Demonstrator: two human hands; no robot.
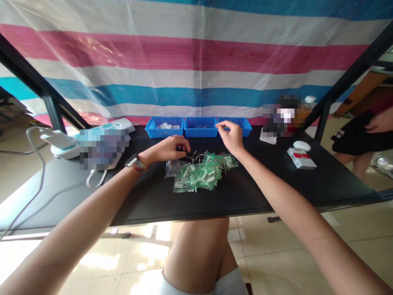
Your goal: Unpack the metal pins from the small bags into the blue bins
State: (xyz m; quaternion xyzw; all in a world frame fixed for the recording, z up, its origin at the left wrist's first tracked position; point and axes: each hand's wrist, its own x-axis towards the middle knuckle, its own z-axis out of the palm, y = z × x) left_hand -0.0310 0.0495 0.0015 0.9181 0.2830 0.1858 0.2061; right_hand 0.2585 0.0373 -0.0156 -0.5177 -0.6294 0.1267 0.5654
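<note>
My left hand rests on the black table, fingers curled over small metal screws next to a pile of small green plastic bags. Whether it grips a screw I cannot make out. My right hand is raised near the right blue bin, thumb and finger pinched on something too small to name. A clear bag lies at the pile's left edge.
Three blue bins, the left and middle among them, line the back edge. A white device with a cable sits at left. A red-and-white box and white mouse lie right. Another person stands at far right.
</note>
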